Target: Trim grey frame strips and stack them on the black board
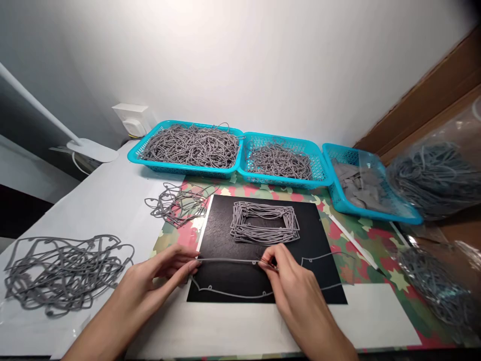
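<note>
A thin grey rubber gasket [233, 297], a long loop with small round tabs, is stretched over the black mat [221, 225]. My left hand [169, 271] pinches its left end between thumb and fingers. On its upper strand, my right hand [287, 276] is closed in a pinch near a tab; a small dark thing by those fingertips is too unclear to name. Right of this hand, more thin grey outline [328, 254] shows; whether it belongs to the same loop is hidden. Just beyond my hands, a neat rectangular stack of grey gaskets [265, 235] lies on the mat.
Tangled gaskets lie at left [67, 271] and behind my left hand [180, 203]. Turquoise baskets [188, 172] [285, 183] [376, 213] line the wall, holding grey pieces. A white pen-like tool [355, 240] lies right of the mat, near filled plastic bags [436, 175]. A lamp base [92, 150] stands left.
</note>
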`<state>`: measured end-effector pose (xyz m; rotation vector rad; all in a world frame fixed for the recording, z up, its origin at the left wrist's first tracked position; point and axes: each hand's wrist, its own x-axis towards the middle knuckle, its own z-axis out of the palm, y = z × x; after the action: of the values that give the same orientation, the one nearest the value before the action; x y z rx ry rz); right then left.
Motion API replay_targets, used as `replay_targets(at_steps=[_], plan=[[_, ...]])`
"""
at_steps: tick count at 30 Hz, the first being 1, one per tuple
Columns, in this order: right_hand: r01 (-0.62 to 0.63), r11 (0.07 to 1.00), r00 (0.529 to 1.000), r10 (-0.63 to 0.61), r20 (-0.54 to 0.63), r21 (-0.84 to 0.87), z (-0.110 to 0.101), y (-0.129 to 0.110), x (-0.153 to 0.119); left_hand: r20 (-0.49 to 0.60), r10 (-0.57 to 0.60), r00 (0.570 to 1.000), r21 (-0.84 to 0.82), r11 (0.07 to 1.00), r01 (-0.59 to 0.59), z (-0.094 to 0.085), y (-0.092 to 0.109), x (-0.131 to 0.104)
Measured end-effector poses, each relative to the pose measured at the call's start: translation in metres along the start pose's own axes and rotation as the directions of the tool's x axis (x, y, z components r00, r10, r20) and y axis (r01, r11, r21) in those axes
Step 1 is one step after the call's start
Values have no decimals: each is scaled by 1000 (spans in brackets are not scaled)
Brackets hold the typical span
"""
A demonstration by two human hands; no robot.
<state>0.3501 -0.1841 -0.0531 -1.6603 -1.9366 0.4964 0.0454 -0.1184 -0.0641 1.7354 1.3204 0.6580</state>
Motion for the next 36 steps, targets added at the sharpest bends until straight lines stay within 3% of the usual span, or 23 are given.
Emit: replay_targets(at_steps=[3, 6, 9, 12, 16, 22, 25, 29, 33, 36], plan=[[-68, 992, 997, 72, -32, 102, -20, 7, -3, 89, -21, 996, -32, 999, 24, 0, 16, 9], [-126, 979, 992, 120, 44, 160, -47, 15, 2, 112, 28, 993, -61, 998, -21, 6, 31, 26], [-206, 953, 977, 187, 103, 221, -72, 25, 17, 136, 91, 987, -78, 994, -81, 11, 51, 54], [-222, 949, 975, 210, 74, 224, -84, 40, 40, 180, 158, 971, -77, 986, -146, 11, 71, 85], [-125, 983, 991, 129, -22, 134, -74, 62, 70, 155, 227, 962, 31, 972, -234, 15, 78, 113], [-82, 994, 987, 92, -136, 72, -46, 76, 89, 81, 272, 959, 174, 943, -282, 27, 64, 123], [-108, 993, 975, 115, -192, 43, -57, 74, 74, 26, 311, 950, 259, 916, -307, 27, 59, 122], [-113, 994, 984, 113, -137, 8, -81, 71, 14, -20, 390, 921, 417, 840, -347, 29, 60, 113], [-42, 998, 999, 43, 26, -40, -76, 75, -48, 155, 563, 812, 522, 650, -551, 48, 65, 102], [-14, 995, 998, 20, 61, -100, -57, 75, -64, 264, 590, 763, 535, 569, -624, 67, 66, 103]])
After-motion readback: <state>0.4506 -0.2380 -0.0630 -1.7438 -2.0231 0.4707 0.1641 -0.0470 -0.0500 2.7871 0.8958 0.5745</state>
